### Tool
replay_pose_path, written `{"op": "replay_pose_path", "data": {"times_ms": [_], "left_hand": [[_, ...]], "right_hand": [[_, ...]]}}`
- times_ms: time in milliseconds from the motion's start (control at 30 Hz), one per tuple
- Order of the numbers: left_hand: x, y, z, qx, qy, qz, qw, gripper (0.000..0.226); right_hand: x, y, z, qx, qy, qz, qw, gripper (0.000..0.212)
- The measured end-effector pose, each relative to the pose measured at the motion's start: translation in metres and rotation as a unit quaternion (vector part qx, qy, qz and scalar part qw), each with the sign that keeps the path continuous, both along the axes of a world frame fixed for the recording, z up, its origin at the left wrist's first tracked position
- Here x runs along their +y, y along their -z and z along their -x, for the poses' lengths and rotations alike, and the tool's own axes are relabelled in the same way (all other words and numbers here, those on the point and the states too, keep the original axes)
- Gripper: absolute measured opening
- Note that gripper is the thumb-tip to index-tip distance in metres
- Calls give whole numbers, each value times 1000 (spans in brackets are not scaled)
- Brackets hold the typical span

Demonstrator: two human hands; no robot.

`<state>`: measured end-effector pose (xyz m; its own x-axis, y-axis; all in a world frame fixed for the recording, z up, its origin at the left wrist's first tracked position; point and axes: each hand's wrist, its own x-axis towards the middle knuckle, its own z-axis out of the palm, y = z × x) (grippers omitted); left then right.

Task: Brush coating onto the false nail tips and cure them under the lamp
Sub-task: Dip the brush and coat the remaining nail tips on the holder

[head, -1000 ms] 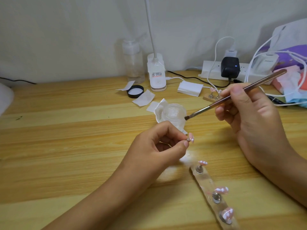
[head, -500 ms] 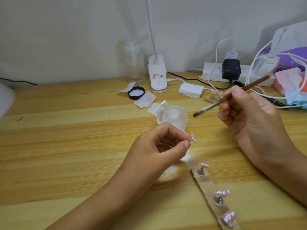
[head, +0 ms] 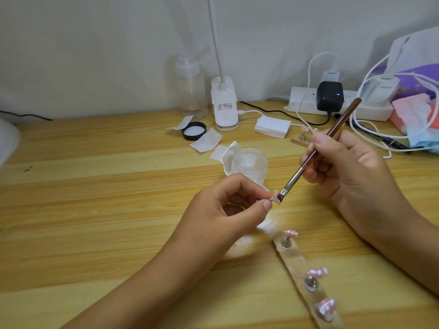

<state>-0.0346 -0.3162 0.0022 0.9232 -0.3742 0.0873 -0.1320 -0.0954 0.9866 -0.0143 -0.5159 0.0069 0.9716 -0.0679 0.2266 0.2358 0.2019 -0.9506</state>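
My left hand (head: 228,210) pinches a small stand with a pink false nail tip (head: 275,199) between thumb and forefinger. My right hand (head: 344,172) grips a brown-handled brush (head: 316,151) like a pen, and its bristles touch the pink tip. A clear holder strip (head: 301,264) lies at the lower right with three pink tips on metal pegs. The open clear gel jar (head: 249,165) stands just behind my left hand. The white lamp base (head: 224,105) stands at the back, its neck rising out of frame.
A power strip (head: 337,108) with plugs and white cables lies at the back right beside a pile of pink and blue cloth (head: 418,122). A clear bottle (head: 191,89), black lid (head: 194,131), white wipes (head: 206,143), a pad stack (head: 272,126) and a small wooden stand (head: 301,140) sit behind the jar.
My right hand has swung the brush down from beside the jar, so the bristles now touch the nail tip. My left hand has kept its pinch on the tip's stand.
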Motion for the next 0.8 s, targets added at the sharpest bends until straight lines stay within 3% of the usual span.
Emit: {"op": "replay_pose_path", "data": {"times_ms": [300,500,633,800], "left_hand": [[-1,2,-1,-11,10,8,1000,9],[0,2,0,-5,1,7,1000,8],[0,2,0,-5,11,10,1000,11],[-1,3,0,-2,-3,15,1000,3]], "right_hand": [[-1,-2,-1,-11,34,-10,999,15],[0,-2,1,-7,-17,-22,1000,17],[1,-1,1,-2,15,13,1000,18],[-1,0,-3,3,43,-21,999,19]]}}
